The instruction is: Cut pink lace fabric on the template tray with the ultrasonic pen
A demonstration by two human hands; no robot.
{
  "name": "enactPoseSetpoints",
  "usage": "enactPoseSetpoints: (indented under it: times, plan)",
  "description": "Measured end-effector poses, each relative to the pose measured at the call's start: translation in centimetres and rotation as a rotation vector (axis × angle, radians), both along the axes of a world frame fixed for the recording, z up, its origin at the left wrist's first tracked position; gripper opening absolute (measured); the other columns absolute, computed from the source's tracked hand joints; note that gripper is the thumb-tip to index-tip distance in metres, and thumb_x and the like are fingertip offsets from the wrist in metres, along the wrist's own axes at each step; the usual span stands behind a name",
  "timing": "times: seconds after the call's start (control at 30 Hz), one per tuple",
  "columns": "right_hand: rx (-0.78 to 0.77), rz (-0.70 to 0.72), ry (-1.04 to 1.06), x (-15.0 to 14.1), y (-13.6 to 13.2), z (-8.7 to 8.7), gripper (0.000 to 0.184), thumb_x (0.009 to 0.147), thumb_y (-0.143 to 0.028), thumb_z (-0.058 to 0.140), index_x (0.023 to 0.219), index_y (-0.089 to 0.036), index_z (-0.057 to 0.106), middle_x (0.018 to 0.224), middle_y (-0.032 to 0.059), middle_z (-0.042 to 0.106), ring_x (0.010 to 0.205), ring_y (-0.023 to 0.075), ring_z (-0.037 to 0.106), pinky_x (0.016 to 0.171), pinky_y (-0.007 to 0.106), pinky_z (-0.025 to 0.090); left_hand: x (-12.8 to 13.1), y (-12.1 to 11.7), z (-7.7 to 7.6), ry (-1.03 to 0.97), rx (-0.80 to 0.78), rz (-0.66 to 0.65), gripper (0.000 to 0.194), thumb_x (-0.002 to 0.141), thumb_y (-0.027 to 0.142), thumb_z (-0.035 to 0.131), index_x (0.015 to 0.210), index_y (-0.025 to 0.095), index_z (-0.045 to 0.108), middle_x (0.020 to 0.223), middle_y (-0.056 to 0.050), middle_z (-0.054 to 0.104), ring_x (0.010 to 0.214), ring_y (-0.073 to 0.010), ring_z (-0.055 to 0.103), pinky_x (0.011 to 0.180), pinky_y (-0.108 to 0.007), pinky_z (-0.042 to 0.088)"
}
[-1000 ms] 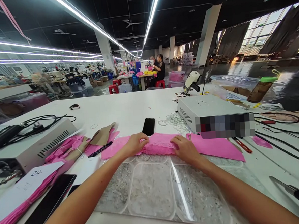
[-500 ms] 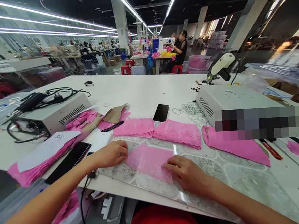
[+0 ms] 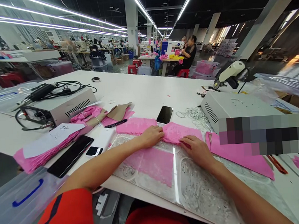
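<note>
A stack of pink lace pieces (image 3: 177,132) lies at the far edge of a clear plastic sheet (image 3: 194,187) on the white table. My left hand (image 3: 151,136) grips the stack's left end with curled fingers. My right hand (image 3: 196,149) pinches its near right edge. One pink lace piece (image 3: 152,164) lies flat on the sheet below my hands. A second pink lace stack (image 3: 136,125) sits to the left of the first.
A black phone (image 3: 164,114) lies beyond the stacks. White machine boxes stand at the right (image 3: 230,105) and at the left (image 3: 60,109). Pink fabric bundles (image 3: 40,155), a dark tablet (image 3: 70,156), a pen (image 3: 116,123) and pink card (image 3: 240,157) lie around. People sit at distant tables.
Both hands left the single lace piece lying flat on the sheet and moved forward onto the right-hand pink stack.
</note>
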State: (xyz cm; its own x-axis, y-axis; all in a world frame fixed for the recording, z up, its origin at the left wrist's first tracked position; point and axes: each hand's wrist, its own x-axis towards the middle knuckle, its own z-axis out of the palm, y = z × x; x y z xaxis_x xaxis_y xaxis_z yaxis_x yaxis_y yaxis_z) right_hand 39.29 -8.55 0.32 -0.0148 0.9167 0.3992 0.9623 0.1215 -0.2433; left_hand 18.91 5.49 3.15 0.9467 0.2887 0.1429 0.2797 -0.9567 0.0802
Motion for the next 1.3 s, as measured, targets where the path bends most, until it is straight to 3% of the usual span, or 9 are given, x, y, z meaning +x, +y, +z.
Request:
enactPoseSetpoints:
  times: [0.17, 0.3, 0.53, 0.7, 0.8, 0.97, 1.07, 1.2, 1.3]
  plan:
    - [-0.015, -0.008, 0.063, 0.1, -0.1, 0.3, 0.025, 0.092, -0.028, 0.05, 0.093, -0.022, 0.074, 0.1, 0.0058, 0.073, 0.093, 0.0215, 0.067, 0.08, 0.034, 0.054, -0.1, 1.1, -0.1, 0.015, 0.01, -0.019, 0.022, 0.095, 0.032, 0.058, 0.106, 0.014, 0.062, 0.106, -0.006, 0.064, 0.093, -0.0176, 0.063, 0.084, -0.039, 0.053]
    - [-0.027, -0.033, 0.114, -0.1, -0.2, 0.5, 0.026, 0.091, -0.028, 0.049, 0.092, -0.022, 0.075, 0.1, 0.0064, 0.073, 0.094, 0.0218, 0.067, 0.08, 0.033, 0.053, -0.2, 0.8, 0.5, -0.007, 0.017, -0.019, 0.016, 0.096, 0.024, 0.054, 0.089, 0.015, 0.065, 0.098, -0.005, 0.066, 0.09, -0.0159, 0.063, 0.083, -0.032, 0.05]
    - [-0.063, -0.074, 0.192, -0.4, 0.0, 0.8, 0.028, 0.09, -0.028, 0.048, 0.084, -0.023, 0.074, 0.095, 0.0046, 0.074, 0.091, 0.0207, 0.066, 0.082, 0.033, 0.05, 0.8, -1.7, 0.5, -0.084, 0.066, 0.016, 0.033, 0.082, 0.045, 0.07, 0.094, 0.015, 0.064, 0.11, -0.01, 0.064, 0.1, -0.025, 0.059, 0.087, -0.038, 0.043]
    - [-0.071, -0.08, 0.227, -0.4, 0.1, 0.9, 0.03, 0.09, -0.03, 0.047, 0.078, -0.021, 0.073, 0.09, 0.005, 0.074, 0.087, 0.0197, 0.066, 0.08, 0.032, 0.049, 2.1, -2.3, -0.1, -0.105, 0.089, 0.04, 0.016, 0.091, 0.028, 0.059, 0.092, 0.014, 0.064, 0.105, -0.011, 0.065, 0.1, -0.025, 0.058, 0.087, -0.039, 0.041]
    - [-0.067, -0.084, 0.246, -0.5, 0.2, 1.0, 0.032, 0.09, -0.03, 0.046, 0.076, -0.021, 0.072, 0.089, 0.0049, 0.073, 0.085, 0.0197, 0.066, 0.079, 0.032, 0.048, 2.3, -1.9, -0.4, -0.113, 0.076, 0.054, 0.019, 0.095, 0.02, 0.05, 0.088, 0.015, 0.066, 0.104, -0.009, 0.065, 0.098, -0.0224, 0.059, 0.086, -0.038, 0.041]
    - [-0.06, -0.093, 0.271, -0.5, 0.3, 1.1, 0.031, 0.088, -0.029, 0.046, 0.07, -0.021, 0.07, 0.083, 0.0046, 0.073, 0.081, 0.0203, 0.066, 0.074, 0.032, 0.048, 2.1, -1.2, -0.1, -0.113, 0.025, 0.072, 0.018, 0.093, 0.018, 0.053, 0.084, 0.017, 0.069, 0.101, -0.005, 0.067, 0.095, -0.0186, 0.061, 0.082, -0.033, 0.043]
    - [-0.049, -0.099, 0.282, -0.4, 0.5, 1.0, 0.03, 0.086, -0.031, 0.047, 0.069, -0.021, 0.07, 0.077, 0.0049, 0.072, 0.076, 0.0195, 0.065, 0.069, 0.03, 0.047, 2.3, -1.4, 0.3, -0.118, 0.0, 0.076, 0.017, 0.092, 0.02, 0.054, 0.086, 0.019, 0.07, 0.098, -0.004, 0.068, 0.093, -0.0175, 0.062, 0.08, -0.032, 0.044]
    - [-0.042, -0.104, 0.298, -0.3, 0.6, 0.9, 0.031, 0.087, -0.035, 0.047, 0.07, -0.021, 0.069, 0.072, 0.0046, 0.071, 0.068, 0.0183, 0.064, 0.062, 0.028, 0.046, 3.5, -2.7, 0.5, -0.151, 0.011, 0.095, 0.024, 0.089, 0.039, 0.061, 0.094, 0.017, 0.069, 0.103, -0.007, 0.067, 0.1, -0.0223, 0.06, 0.087, -0.038, 0.043]
    - [-0.041, -0.099, 0.309, -0.3, 0.6, 1.0, 0.031, 0.087, -0.035, 0.047, 0.07, -0.021, 0.069, 0.073, 0.0043, 0.071, 0.066, 0.0179, 0.063, 0.062, 0.028, 0.047, 4.5, -3.3, 0.3, -0.16, 0.046, 0.097, 0.019, 0.088, 0.034, 0.061, 0.087, 0.016, 0.068, 0.102, -0.008, 0.067, 0.101, -0.024, 0.059, 0.091, -0.04, 0.041]
